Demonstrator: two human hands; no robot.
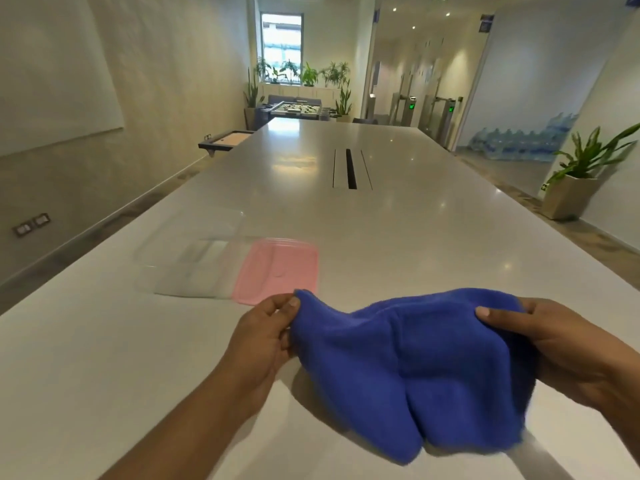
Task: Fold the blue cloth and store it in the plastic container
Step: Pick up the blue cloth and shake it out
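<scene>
A clear, shallow rectangular plastic container point(188, 258) sits on the long pale glossy table point(381, 223), blurred, with nothing visible inside; a flat pink plastic lid point(277, 270) lies touching its right side. Nearer the camera, the soft blue fleece cloth point(408, 365) hangs rumpled just above the table, apart from the container; the left hand point(263, 337) pinches its upper left corner between thumb and fingers; the right hand point(554, 344) is closed on its right edge, thumb on top.

Pink lid point(277, 270) & clear container point(187, 258) ahead-left; table point(415, 230) open elsewhere.
</scene>
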